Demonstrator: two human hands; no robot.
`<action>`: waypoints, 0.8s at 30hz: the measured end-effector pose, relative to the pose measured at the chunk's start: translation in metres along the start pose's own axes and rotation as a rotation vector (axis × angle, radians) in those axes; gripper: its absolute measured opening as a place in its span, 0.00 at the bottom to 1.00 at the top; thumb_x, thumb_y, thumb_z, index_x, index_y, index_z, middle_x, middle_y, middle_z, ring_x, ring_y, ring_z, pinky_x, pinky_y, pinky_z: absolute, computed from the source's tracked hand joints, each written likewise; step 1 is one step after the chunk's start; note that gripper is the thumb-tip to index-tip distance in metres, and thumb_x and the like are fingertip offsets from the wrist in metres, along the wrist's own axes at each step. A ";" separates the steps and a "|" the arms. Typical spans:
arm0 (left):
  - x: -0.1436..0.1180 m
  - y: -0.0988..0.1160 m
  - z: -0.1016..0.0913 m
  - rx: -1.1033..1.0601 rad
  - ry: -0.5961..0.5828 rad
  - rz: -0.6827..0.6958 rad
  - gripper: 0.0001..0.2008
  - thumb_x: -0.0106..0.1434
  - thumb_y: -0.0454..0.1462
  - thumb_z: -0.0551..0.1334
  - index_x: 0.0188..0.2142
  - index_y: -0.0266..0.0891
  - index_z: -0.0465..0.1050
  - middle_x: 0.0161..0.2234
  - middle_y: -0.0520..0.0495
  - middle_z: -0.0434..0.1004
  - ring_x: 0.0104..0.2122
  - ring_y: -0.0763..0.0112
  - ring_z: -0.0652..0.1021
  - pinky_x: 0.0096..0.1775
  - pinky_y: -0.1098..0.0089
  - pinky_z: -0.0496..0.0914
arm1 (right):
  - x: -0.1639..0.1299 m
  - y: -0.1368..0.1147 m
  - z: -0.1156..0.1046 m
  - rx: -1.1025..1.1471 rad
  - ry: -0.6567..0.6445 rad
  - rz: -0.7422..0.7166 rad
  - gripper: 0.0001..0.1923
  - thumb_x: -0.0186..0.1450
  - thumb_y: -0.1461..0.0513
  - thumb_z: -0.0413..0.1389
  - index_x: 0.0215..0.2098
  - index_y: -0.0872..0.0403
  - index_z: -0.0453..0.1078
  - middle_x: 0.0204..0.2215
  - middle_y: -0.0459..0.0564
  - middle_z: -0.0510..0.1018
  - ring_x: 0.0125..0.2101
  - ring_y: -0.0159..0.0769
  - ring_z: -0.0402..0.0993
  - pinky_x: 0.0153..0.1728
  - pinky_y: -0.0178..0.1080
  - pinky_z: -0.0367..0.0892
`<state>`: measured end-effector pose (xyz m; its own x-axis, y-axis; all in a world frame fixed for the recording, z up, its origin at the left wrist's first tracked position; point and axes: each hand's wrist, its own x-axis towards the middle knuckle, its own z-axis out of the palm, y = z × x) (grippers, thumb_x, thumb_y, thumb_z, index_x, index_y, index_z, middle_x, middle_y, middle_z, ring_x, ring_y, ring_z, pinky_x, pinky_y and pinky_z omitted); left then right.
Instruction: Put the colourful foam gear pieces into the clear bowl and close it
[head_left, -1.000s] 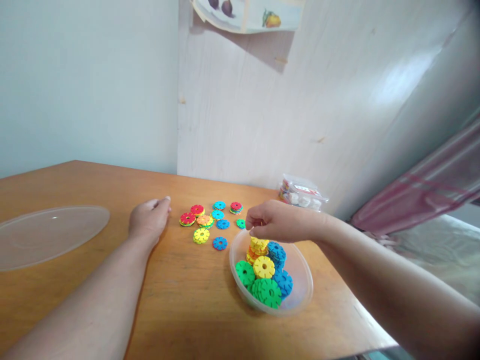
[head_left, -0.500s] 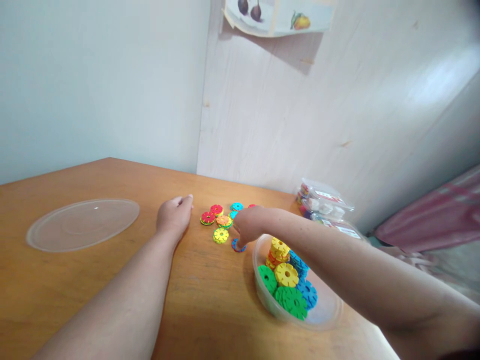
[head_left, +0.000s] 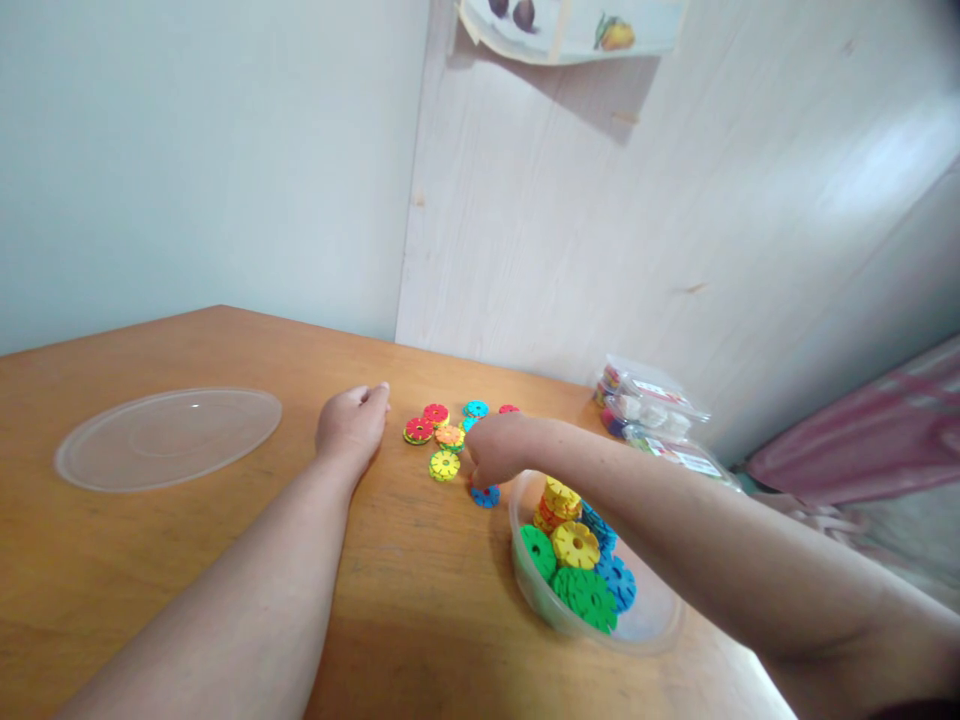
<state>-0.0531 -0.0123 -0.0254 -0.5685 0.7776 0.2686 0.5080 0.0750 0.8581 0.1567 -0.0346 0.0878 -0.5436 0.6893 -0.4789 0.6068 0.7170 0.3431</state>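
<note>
My right hand [head_left: 496, 446] reaches over a loose group of flower-shaped notched plastic discs. Its fingers are closed at the far edge of a blue notched disc [head_left: 486, 497], with their tips partly hidden. Around it lie a yellow disc [head_left: 444, 465], an orange disc [head_left: 450, 436], red discs [head_left: 418, 430] and a light blue disc [head_left: 475, 409], some in small stacks. My left hand [head_left: 351, 425] rests on the table left of the discs, curled into a fist. Its palm is hidden, so I cannot see whether anything is inside.
A clear round tub [head_left: 525, 590] with green, yellow, orange and blue discs stands under my right forearm. Its clear lid [head_left: 169, 440] lies flat at the left of the wooden table [head_left: 420, 600]. Clear plastic boxes [head_left: 652, 400] are stacked by the wall at the back right.
The blue disc has shifted slightly towards me and to the right under my right fingers. My left fist stays in place. The view has tilted slightly.
</note>
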 end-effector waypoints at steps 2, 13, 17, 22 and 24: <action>0.001 -0.001 0.000 0.001 0.004 0.007 0.23 0.60 0.55 0.54 0.24 0.42 0.74 0.20 0.46 0.75 0.23 0.64 0.72 0.23 0.68 0.55 | 0.002 0.001 -0.001 0.004 0.008 0.000 0.23 0.58 0.51 0.57 0.44 0.57 0.79 0.39 0.59 0.82 0.37 0.46 0.77 0.29 0.38 0.66; 0.002 -0.002 0.001 0.005 0.001 0.009 0.23 0.60 0.55 0.53 0.24 0.42 0.74 0.22 0.45 0.76 0.24 0.62 0.73 0.24 0.67 0.56 | 0.006 0.004 -0.009 0.011 -0.188 -0.164 0.25 0.58 0.46 0.59 0.42 0.56 0.80 0.35 0.53 0.82 0.33 0.40 0.75 0.29 0.37 0.63; 0.002 -0.001 0.000 0.008 -0.009 -0.004 0.23 0.60 0.56 0.53 0.25 0.42 0.75 0.22 0.45 0.76 0.24 0.63 0.73 0.24 0.67 0.57 | 0.010 0.002 -0.008 0.089 -0.235 -0.180 0.23 0.58 0.49 0.61 0.43 0.57 0.80 0.34 0.51 0.82 0.32 0.37 0.75 0.29 0.35 0.63; 0.002 -0.001 0.000 0.004 -0.021 -0.010 0.23 0.59 0.56 0.53 0.26 0.42 0.75 0.21 0.45 0.75 0.23 0.62 0.73 0.25 0.67 0.58 | 0.011 0.007 -0.005 0.162 -0.184 -0.114 0.24 0.57 0.46 0.60 0.37 0.57 0.80 0.31 0.51 0.81 0.30 0.37 0.75 0.29 0.36 0.63; 0.001 0.000 0.000 0.002 -0.024 -0.014 0.24 0.59 0.56 0.53 0.26 0.41 0.75 0.21 0.44 0.75 0.23 0.62 0.73 0.25 0.67 0.59 | 0.010 0.009 -0.004 0.127 -0.181 -0.089 0.26 0.53 0.44 0.62 0.36 0.57 0.80 0.30 0.52 0.81 0.31 0.39 0.75 0.30 0.36 0.64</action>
<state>-0.0539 -0.0114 -0.0251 -0.5597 0.7915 0.2455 0.5010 0.0872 0.8610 0.1546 -0.0209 0.0900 -0.4926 0.5855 -0.6439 0.6353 0.7476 0.1938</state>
